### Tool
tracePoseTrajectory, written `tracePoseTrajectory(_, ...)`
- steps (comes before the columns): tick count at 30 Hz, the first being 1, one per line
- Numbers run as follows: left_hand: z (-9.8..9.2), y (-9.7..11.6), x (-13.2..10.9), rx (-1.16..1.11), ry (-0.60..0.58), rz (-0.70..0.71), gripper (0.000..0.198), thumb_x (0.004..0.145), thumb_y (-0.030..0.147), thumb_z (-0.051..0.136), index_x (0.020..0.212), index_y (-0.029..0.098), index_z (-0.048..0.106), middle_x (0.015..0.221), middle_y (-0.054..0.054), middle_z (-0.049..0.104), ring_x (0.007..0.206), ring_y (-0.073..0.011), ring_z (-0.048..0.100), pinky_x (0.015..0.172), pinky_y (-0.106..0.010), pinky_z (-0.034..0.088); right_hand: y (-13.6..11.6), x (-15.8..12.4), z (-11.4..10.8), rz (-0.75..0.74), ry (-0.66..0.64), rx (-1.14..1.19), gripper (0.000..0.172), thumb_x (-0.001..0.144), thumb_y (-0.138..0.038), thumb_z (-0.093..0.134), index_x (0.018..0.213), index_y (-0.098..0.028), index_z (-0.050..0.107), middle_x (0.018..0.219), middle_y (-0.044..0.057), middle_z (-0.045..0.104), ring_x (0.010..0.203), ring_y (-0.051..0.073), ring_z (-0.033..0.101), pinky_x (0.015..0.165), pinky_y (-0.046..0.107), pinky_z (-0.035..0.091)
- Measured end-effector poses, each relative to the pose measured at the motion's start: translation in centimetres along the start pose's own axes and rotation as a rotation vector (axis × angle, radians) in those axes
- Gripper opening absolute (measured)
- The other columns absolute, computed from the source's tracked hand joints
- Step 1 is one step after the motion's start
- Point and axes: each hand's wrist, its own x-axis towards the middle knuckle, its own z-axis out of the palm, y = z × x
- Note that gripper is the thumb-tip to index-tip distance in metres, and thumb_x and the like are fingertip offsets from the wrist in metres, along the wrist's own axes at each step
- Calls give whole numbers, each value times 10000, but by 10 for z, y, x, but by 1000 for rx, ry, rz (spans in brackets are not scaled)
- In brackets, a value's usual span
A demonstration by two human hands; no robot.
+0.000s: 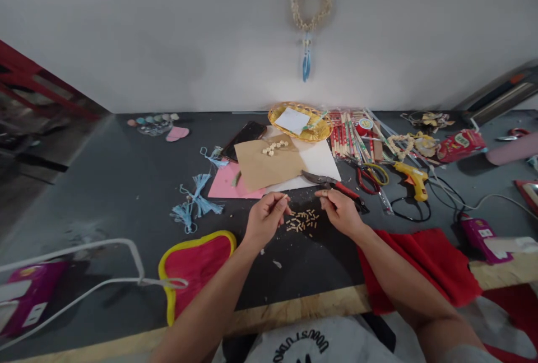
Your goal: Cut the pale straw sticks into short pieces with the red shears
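My left hand [264,217] is closed in a pinch over the dark table, with a tiny pale piece just showing at its fingertips. Opposite it, my right hand [342,213] has thumb and forefinger pressed together; whatever they hold is too small to make out. Between and just below both hands lies a loose pile of short wooden pieces [302,221]. Red-handled pliers [336,184] rest right behind the right hand. Beyond the left hand, a cluster of pale beads [275,147] sits on brown cardboard [256,167], which overlaps pink and white sheets.
A yellow wicker basket [321,130] stands at the wall beside bundled printed sticks [351,136]. Scissors [367,178] and a yellow glue gun [414,179] lie right. Blue tassels [197,198] and a red, yellow-edged cloth [197,262] lie left. Red fabric [424,265] hangs over the front edge.
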Motion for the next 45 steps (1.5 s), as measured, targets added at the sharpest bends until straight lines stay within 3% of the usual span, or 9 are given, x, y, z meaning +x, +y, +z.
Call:
tracePoseTrajectory(4, 0, -1, 1, 6, 6, 3, 245, 867, 397, 551, 885, 156, 597, 653, 16, 611, 426, -47, 452, 416, -166, 353, -1, 1, 3, -54, -30, -60, 190, 933, -210, 465, 993, -195, 645, 896, 74, 696, 848, 194, 634, 796, 357, 516)
tracePoseTrajectory(10, 0, -2, 1, 10, 17, -4, 230, 859, 386, 552, 886, 163, 599, 653, 12, 618, 427, -53, 452, 416, -170, 359, -1, 2, 2, -104, -63, -101, 150, 922, -198, 503, 924, -194, 654, 874, 74, 672, 862, 200, 605, 828, 375, 504)
tracePoseTrajectory(15, 1, 0, 1, 34, 18, -2, 226, 860, 381, 546, 873, 162, 599, 652, 8, 618, 433, -54, 455, 417, -167, 357, -5, 0, 2, -221, -236, -220, 380, 829, -20, 446, 1075, -201, 672, 1041, 101, 614, 965, 221, 526, 859, 385, 490)
tracePoseTrajectory(18, 0, 0, 1, 39, 10, 3, 233, 861, 386, 545, 878, 160, 599, 651, 10, 616, 435, -55, 459, 421, -169, 360, -6, -1, 5, -249, -282, -259, 443, 775, 21, 443, 1052, -214, 695, 1067, 93, 602, 975, 224, 498, 859, 380, 489)
tracePoseTrajectory(22, 0, -2, 1, 42, 7, 1, 222, 860, 374, 546, 883, 160, 598, 651, 15, 614, 437, -54, 459, 427, -171, 359, -5, -1, 6, -231, -249, -234, 390, 760, 43, 438, 887, -202, 712, 1038, 80, 605, 975, 218, 498, 858, 361, 487)
tracePoseTrajectory(29, 2, 0, 1, 61, 6, -2, 224, 856, 378, 546, 863, 161, 601, 647, 14, 613, 435, -57, 458, 428, -175, 356, -7, -2, 8, -213, -256, -302, 462, 777, 30, 461, 1095, -218, 686, 1093, 102, 590, 990, 232, 498, 862, 373, 484)
tracePoseTrajectory(33, 2, -1, 2, 54, 7, -10, 226, 852, 381, 549, 869, 162, 599, 643, 14, 614, 430, -58, 456, 422, -174, 356, -10, -2, 10, -226, -260, -297, 383, 787, 17, 482, 974, -219, 719, 1079, 96, 590, 995, 234, 496, 864, 372, 485)
tracePoseTrajectory(38, 1, -3, 3, 45, 19, -6, 229, 847, 388, 555, 875, 165, 603, 641, 17, 616, 428, -58, 456, 424, -176, 360, -5, -1, 5, -168, -174, -226, 330, 868, -49, 437, 1054, -201, 664, 1060, 106, 597, 1003, 227, 533, 885, 384, 493)
tracePoseTrajectory(45, 0, -6, 3, 31, 20, -29, 237, 844, 395, 563, 887, 165, 600, 650, 14, 619, 434, -61, 459, 424, -178, 359, 4, -2, -4, -93, -143, -172, 176, 918, -169, 486, 988, -204, 644, 946, 78, 656, 908, 206, 602, 836, 365, 514)
